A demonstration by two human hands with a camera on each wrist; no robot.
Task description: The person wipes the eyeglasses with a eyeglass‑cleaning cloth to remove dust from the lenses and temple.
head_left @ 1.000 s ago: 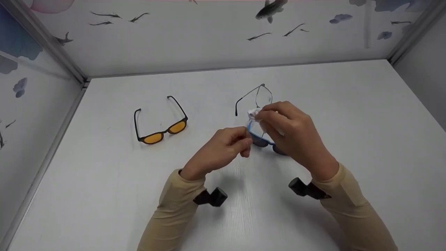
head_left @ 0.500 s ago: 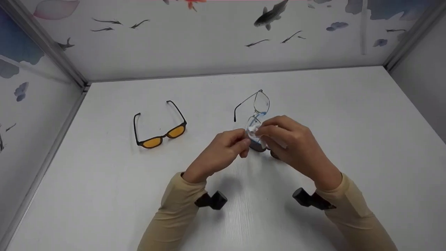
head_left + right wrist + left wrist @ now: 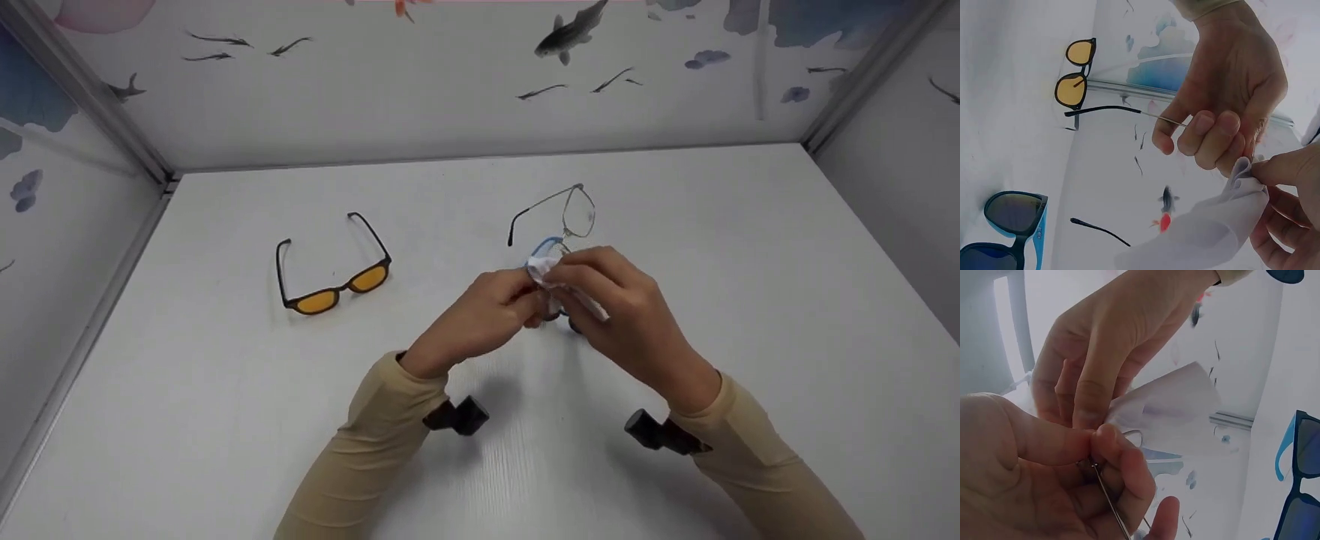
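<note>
My left hand [image 3: 487,311] pinches a pair of thin metal-framed eyeglasses [image 3: 579,212] with clear lenses, near one end of the frame. Its fingers curl round a thin metal temple, seen in the left wrist view. My right hand [image 3: 622,322] pinches a white cloth [image 3: 541,267] over the near lens, beside the left fingertips. In the right wrist view the cloth [image 3: 1202,230] hangs down in folds and covers much of the frame; a black temple tip sticks out past it. Behind the hands, sunglasses with blue temples [image 3: 1013,216] lie on the table.
Black-framed glasses with orange lenses [image 3: 316,301] stand with temples unfolded on the left of the white table [image 3: 225,420]. Panels printed with fish and plants [image 3: 450,97] close off the back and sides. A small black camera sits on each wrist.
The cloth has shifted over the near lens and the right hand has come closer to the left fingertips. The eyeglasses have tilted slightly. The orange-lensed glasses stay in place on the table.
</note>
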